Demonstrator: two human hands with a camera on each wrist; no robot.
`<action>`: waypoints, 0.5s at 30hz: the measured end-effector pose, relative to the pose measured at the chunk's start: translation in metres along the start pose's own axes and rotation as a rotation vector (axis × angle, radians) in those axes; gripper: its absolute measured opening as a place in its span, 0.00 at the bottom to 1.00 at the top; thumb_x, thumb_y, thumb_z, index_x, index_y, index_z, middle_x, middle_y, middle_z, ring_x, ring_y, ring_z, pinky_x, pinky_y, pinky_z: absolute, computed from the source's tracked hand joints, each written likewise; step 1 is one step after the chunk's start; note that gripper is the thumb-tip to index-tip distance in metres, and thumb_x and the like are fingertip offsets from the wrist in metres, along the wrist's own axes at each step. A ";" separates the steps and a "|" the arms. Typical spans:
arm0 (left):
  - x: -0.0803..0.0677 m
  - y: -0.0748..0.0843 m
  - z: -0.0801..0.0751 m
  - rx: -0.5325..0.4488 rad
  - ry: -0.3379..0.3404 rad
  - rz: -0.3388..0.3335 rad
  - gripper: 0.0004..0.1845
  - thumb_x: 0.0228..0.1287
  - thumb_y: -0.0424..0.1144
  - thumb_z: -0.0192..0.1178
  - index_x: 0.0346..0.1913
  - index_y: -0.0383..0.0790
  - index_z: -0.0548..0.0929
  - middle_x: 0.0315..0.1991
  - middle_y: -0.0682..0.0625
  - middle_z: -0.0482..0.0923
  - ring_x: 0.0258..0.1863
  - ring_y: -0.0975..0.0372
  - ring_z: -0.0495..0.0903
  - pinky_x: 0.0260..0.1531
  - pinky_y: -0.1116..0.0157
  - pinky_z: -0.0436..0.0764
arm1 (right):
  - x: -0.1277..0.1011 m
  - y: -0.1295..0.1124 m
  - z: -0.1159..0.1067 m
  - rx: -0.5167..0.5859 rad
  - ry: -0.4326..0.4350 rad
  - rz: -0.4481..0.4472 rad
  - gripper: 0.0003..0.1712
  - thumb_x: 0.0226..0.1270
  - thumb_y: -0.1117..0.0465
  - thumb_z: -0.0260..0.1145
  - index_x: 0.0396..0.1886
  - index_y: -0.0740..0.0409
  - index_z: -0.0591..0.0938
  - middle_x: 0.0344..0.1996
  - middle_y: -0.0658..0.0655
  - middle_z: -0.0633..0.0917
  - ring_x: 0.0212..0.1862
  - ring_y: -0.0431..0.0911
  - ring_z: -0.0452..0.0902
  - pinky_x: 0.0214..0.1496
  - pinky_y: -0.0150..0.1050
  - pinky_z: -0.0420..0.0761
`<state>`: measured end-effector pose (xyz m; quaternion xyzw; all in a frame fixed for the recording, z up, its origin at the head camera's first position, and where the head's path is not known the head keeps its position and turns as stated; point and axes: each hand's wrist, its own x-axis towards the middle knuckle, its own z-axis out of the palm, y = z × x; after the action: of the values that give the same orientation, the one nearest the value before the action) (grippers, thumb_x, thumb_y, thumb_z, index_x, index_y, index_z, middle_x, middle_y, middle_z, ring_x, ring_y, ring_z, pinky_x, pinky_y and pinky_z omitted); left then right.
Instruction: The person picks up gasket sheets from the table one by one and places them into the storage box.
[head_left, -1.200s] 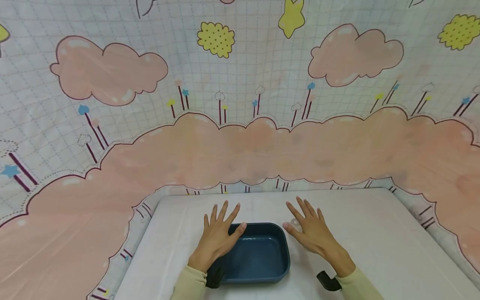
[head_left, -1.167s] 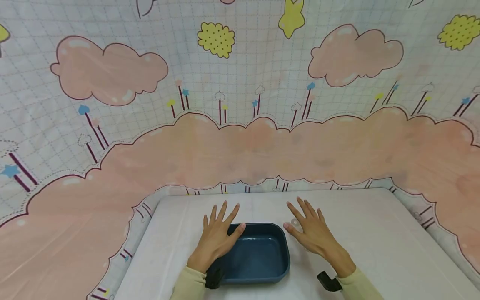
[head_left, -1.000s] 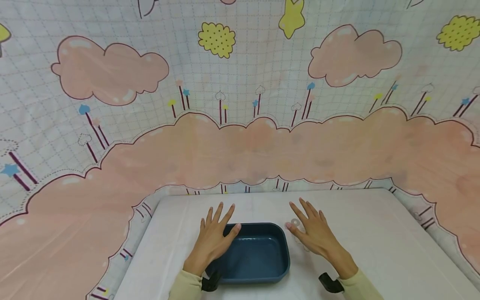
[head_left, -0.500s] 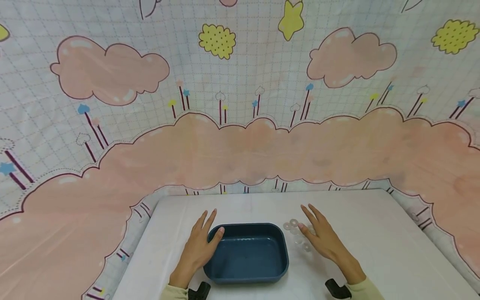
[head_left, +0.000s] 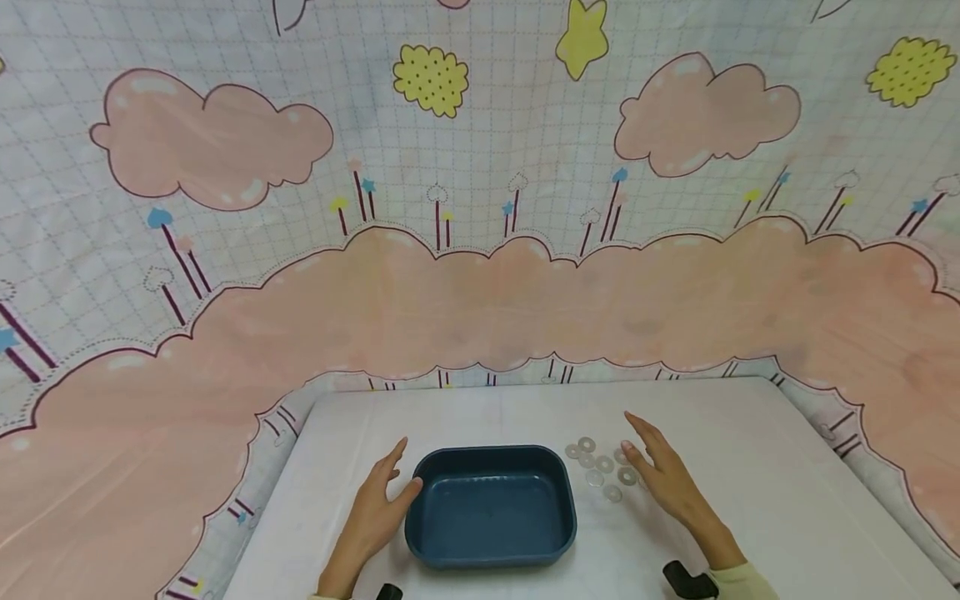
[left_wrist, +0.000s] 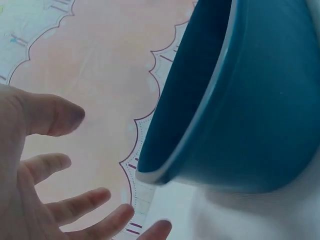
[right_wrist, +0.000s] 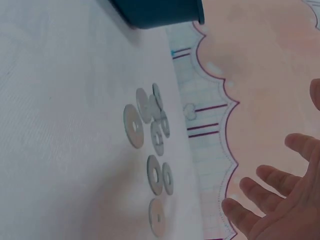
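A dark blue rectangular tray (head_left: 491,550) with rounded corners stands on the white table, nothing inside it. My left hand (head_left: 375,508) is at the tray's left side, thumb near the rim, fingers spread and relaxed; the left wrist view shows a gap between hand and tray (left_wrist: 260,110). To the tray's right lie several flat metal washers (head_left: 604,464), loosely grouped. Above their right edge hovers my right hand (head_left: 671,483), fingers extended and holding nothing, partly covering some washers. In the right wrist view the washers (right_wrist: 155,175) lie flat, apart from the fingers (right_wrist: 265,195).
The white table (head_left: 787,483) reaches back to a patterned cloth (head_left: 525,308) with clouds and stars, which hangs behind and around it. Black wrist cameras (head_left: 686,579) sit on both wrists below the hands.
Both hands have drawn apart and back toward the person: the left off the tray to its left side, the right further right, uncovering more washers. The tray has stayed in place.
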<state>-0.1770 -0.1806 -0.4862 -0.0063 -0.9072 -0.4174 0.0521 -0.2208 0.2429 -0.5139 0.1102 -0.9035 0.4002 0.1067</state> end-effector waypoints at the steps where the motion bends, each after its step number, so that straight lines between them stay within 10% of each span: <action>1: -0.001 -0.001 -0.001 -0.020 -0.005 -0.012 0.35 0.67 0.42 0.60 0.75 0.51 0.61 0.69 0.38 0.68 0.63 0.42 0.74 0.56 0.39 0.74 | 0.000 0.002 -0.001 0.005 0.001 0.005 0.33 0.77 0.51 0.50 0.76 0.58 0.60 0.72 0.70 0.62 0.70 0.70 0.60 0.65 0.69 0.65; 15: -0.009 -0.023 -0.003 -0.421 -0.126 -0.231 0.35 0.61 0.29 0.62 0.73 0.45 0.66 0.60 0.38 0.73 0.48 0.55 0.80 0.30 0.58 0.85 | -0.007 0.022 -0.013 0.048 -0.002 0.095 0.34 0.77 0.50 0.53 0.75 0.60 0.60 0.70 0.71 0.66 0.68 0.68 0.65 0.64 0.61 0.70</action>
<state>-0.1692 -0.1977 -0.5024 0.0606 -0.7966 -0.5990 -0.0549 -0.2191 0.2677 -0.5226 0.0700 -0.8979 0.4265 0.0840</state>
